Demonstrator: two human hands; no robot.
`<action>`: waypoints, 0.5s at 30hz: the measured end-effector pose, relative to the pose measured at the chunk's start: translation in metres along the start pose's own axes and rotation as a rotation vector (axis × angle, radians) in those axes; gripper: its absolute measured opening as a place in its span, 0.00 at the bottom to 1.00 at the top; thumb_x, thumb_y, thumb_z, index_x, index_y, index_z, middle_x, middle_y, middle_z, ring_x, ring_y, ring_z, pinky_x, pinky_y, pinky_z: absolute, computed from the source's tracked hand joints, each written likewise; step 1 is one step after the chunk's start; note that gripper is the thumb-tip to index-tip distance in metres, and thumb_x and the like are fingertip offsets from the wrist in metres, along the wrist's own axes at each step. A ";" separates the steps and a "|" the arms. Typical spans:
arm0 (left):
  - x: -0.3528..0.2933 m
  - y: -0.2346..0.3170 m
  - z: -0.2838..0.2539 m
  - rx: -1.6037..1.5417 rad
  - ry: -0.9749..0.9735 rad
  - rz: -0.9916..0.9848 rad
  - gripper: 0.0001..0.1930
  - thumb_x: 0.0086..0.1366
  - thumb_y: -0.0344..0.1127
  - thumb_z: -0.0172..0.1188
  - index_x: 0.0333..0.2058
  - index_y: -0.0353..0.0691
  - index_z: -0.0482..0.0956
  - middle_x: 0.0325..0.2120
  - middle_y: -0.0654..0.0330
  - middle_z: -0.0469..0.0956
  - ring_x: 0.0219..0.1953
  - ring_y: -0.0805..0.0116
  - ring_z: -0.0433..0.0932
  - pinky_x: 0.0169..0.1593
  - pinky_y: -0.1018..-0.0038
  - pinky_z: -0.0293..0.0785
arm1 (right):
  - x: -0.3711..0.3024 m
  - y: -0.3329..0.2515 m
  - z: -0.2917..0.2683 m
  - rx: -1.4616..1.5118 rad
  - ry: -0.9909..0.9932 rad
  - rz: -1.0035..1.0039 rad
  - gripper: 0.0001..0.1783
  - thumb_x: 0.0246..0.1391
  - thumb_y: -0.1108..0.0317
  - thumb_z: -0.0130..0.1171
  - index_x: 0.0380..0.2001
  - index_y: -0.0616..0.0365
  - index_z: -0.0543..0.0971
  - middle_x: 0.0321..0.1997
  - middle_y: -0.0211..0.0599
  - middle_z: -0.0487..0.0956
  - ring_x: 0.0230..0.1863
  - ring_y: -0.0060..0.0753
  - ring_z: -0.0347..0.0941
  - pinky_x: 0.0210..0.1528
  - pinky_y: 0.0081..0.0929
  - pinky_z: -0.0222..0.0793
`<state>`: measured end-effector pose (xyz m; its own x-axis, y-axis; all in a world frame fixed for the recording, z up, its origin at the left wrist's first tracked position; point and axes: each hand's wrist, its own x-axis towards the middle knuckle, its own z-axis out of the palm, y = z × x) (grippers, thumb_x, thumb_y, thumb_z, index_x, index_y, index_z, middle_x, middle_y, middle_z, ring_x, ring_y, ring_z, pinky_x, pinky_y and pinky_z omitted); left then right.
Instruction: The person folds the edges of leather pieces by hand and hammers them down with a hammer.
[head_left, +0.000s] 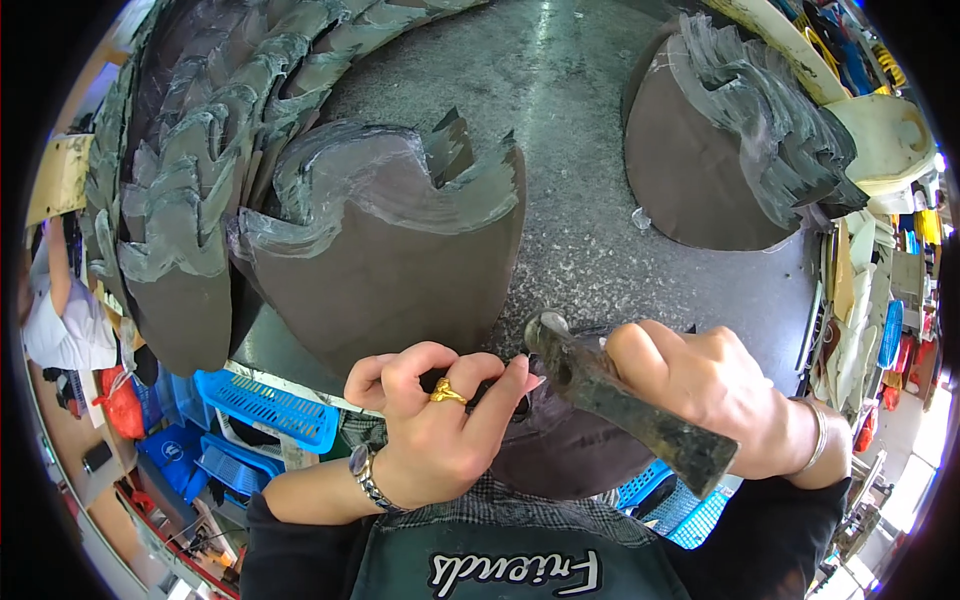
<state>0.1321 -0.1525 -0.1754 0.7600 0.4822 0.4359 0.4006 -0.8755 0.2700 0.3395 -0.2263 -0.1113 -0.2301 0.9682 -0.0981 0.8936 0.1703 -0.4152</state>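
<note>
My right hand (700, 390) is wrapped round a hammer (640, 410), its dark, worn metal head slanting over the table's near edge; the handle is mostly hidden by my fingers. Beside the hammer's upper face, my left hand (440, 420) is closed in a pinch at the edge of a brown leather-like piece (575, 455). That piece hangs partly over the near edge, and the hammer covers some of it. Just beyond my left hand lie larger brown pieces (390, 280) with wavy, whitish-smeared far edges.
A fanned stack of similar pieces (690, 170) lies at the right, with overlapping rows (190, 190) at the left. The grey tabletop (570, 190) carries pale specks. Blue baskets (275, 410) stand below at the left; another person (65, 305) is at the far left.
</note>
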 end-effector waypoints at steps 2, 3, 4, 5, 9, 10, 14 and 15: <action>0.000 0.000 -0.002 0.016 -0.019 -0.015 0.12 0.41 0.35 0.69 0.29 0.49 0.83 0.29 0.77 0.75 0.39 0.65 0.65 0.41 0.60 0.52 | 0.005 -0.001 -0.002 -0.050 0.016 -0.028 0.12 0.46 0.67 0.59 0.27 0.56 0.66 0.18 0.32 0.66 0.12 0.28 0.69 0.10 0.27 0.64; 0.000 0.001 -0.002 0.026 -0.035 -0.030 0.10 0.44 0.40 0.70 0.28 0.50 0.83 0.28 0.78 0.74 0.39 0.67 0.65 0.43 0.59 0.52 | 0.007 0.000 -0.003 -0.080 0.009 -0.067 0.11 0.46 0.67 0.59 0.27 0.56 0.66 0.17 0.31 0.66 0.12 0.28 0.68 0.10 0.26 0.64; 0.000 0.002 -0.003 0.030 -0.035 -0.032 0.10 0.44 0.40 0.70 0.28 0.50 0.83 0.28 0.78 0.74 0.39 0.67 0.65 0.43 0.59 0.52 | 0.009 0.002 -0.003 -0.111 0.002 -0.105 0.11 0.46 0.66 0.58 0.27 0.55 0.66 0.17 0.31 0.67 0.12 0.27 0.68 0.10 0.26 0.64; 0.000 0.003 -0.003 0.018 -0.040 -0.037 0.10 0.44 0.39 0.69 0.28 0.50 0.83 0.28 0.77 0.75 0.39 0.67 0.65 0.43 0.59 0.52 | 0.011 0.002 -0.004 -0.110 0.003 -0.109 0.11 0.46 0.66 0.58 0.27 0.55 0.66 0.17 0.31 0.67 0.12 0.27 0.68 0.10 0.26 0.64; 0.000 0.001 -0.002 0.012 -0.037 0.005 0.09 0.44 0.36 0.68 0.28 0.49 0.82 0.29 0.76 0.75 0.40 0.67 0.66 0.43 0.58 0.52 | 0.012 0.003 -0.018 -0.128 -0.090 -0.126 0.11 0.46 0.66 0.59 0.26 0.55 0.66 0.17 0.30 0.67 0.12 0.27 0.69 0.11 0.25 0.65; 0.002 -0.001 -0.001 0.009 -0.033 0.008 0.09 0.44 0.36 0.68 0.28 0.49 0.82 0.29 0.76 0.75 0.40 0.67 0.66 0.43 0.58 0.52 | 0.011 0.004 -0.023 -0.112 -0.140 -0.117 0.11 0.46 0.65 0.59 0.26 0.56 0.66 0.18 0.30 0.67 0.12 0.27 0.69 0.11 0.25 0.65; 0.019 -0.015 0.008 -0.106 -0.023 0.133 0.15 0.38 0.31 0.67 0.31 0.48 0.82 0.31 0.76 0.74 0.39 0.63 0.66 0.42 0.60 0.52 | 0.000 0.005 -0.032 -0.065 -0.110 -0.011 0.13 0.48 0.64 0.58 0.30 0.57 0.66 0.18 0.35 0.68 0.14 0.36 0.70 0.15 0.31 0.67; 0.023 -0.018 0.010 -0.173 -0.038 0.175 0.16 0.40 0.33 0.69 0.32 0.49 0.83 0.31 0.76 0.74 0.38 0.64 0.66 0.43 0.60 0.52 | -0.004 0.005 -0.030 -0.069 -0.109 -0.006 0.13 0.48 0.64 0.58 0.30 0.57 0.66 0.18 0.35 0.68 0.14 0.36 0.70 0.15 0.31 0.67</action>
<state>0.1475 -0.1263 -0.1791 0.8302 0.3194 0.4569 0.1702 -0.9257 0.3379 0.3567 -0.2238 -0.0855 -0.2723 0.9422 -0.1953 0.9159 0.1915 -0.3529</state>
